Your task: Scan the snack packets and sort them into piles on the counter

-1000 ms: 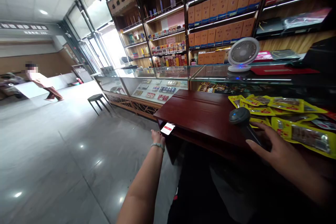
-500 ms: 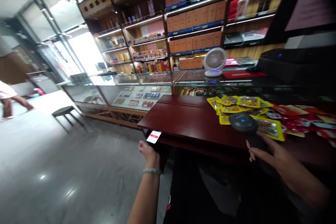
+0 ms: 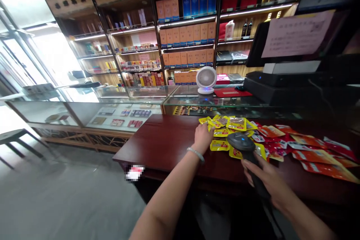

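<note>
My right hand (image 3: 264, 176) grips the handle of a black barcode scanner (image 3: 241, 143), a blue light glowing on its head. The scanner head is over the yellow snack packets (image 3: 221, 145), covering some of them. At the left end of this pile, my left hand (image 3: 203, 137) reaches over the dark red wooden table (image 3: 160, 138). Its fingers bend down at a yellow packet; the fingertips are partly hidden, so I cannot tell whether they pinch it. Red and orange packets (image 3: 315, 146) lie to the right of the yellow ones.
Behind the table stands a glass display counter (image 3: 126, 99), with a white fan (image 3: 206, 80) and a red folder (image 3: 233, 93) on top. A monitor (image 3: 257, 43) with a pink paper sheet (image 3: 296, 34) is at the right. A stool (image 3: 14, 137) stands at the left.
My left hand has moved from beside the table's front left corner across to the yellow packets. The view has turned right; the scanner stays in my right hand above the packets.
</note>
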The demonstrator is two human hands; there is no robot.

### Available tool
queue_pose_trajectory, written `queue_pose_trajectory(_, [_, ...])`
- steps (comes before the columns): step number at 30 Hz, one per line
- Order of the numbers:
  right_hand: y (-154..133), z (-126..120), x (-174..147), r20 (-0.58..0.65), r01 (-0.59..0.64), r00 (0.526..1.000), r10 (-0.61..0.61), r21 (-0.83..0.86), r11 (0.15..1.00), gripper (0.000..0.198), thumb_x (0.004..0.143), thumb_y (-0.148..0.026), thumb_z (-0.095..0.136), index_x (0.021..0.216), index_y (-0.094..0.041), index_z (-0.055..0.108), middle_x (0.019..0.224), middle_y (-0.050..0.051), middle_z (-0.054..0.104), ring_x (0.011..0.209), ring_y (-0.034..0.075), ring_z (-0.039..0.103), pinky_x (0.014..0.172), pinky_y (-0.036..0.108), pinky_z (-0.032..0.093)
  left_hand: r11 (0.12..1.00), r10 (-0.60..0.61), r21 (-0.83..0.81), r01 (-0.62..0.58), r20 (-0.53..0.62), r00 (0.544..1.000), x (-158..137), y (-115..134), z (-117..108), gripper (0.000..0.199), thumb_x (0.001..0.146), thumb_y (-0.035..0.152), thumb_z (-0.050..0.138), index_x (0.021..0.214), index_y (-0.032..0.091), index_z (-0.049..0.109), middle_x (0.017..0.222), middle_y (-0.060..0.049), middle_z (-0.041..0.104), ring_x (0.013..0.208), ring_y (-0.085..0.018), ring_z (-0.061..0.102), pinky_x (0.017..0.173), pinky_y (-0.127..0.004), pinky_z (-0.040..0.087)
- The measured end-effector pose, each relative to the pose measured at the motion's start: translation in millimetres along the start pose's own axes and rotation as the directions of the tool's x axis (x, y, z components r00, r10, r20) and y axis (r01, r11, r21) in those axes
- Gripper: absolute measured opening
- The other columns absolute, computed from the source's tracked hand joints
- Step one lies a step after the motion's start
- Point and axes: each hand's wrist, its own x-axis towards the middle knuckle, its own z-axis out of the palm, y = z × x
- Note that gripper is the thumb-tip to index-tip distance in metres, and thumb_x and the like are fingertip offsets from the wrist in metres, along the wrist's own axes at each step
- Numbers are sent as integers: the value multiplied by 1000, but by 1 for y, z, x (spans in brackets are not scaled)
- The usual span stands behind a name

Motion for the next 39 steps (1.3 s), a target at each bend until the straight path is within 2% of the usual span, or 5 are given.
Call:
queue_pose_trajectory(7, [-9,-7,25,-7,-13,1000,13,-4,1000,46,69,-46,84,100,-25,57,59,-7,57,46,11,48,43,20,39,942,-128,329,67,168,977,75,5,40,62,70,60,73,109,12,69,131,-27,58,131,-40,47,108,-46,33])
queue_pose_trajectory(11, [-7,-10,34,-27,-70,997,69,-9,998,54,61,-37,90,104,-27,59,60,-7,60,47,12,52,43,21,43,891,-107,454,-17,245,963,81,0,45,81,61,64,77,118,8,65,132,-30,57,129,-42,49,105,-48,37])
queue_pose_trajectory(16, [-4,-7,44,-23,-116,993,115,-33,993,47,56,-42,89,93,-31,62,60,-5,61,49,18,58,40,24,47,921,-147,385,57,207,967,78,-9,40,83,51,54,87,119,14,62,132,-26,59,127,-41,51,102,-44,39])
queue_pose_trajectory(30, [-10,55,36,128,-155,978,167,-101,983,36,63,-36,88,83,-24,61,71,-3,62,53,11,56,44,19,47,960,-271,65,274,-52,961,-5,-66,-52,44,75,47,73,108,21,60,105,-10,72,94,-24,65,77,-30,46])
queue_pose_trajectory(39, [6,104,11,316,-97,943,103,-36,995,26,80,-41,77,90,-23,62,69,-5,56,48,7,45,40,17,34,920,-206,-367,138,-153,966,-53,-92,-97,40,73,31,78,109,20,64,101,-6,73,88,-16,67,79,-27,50])
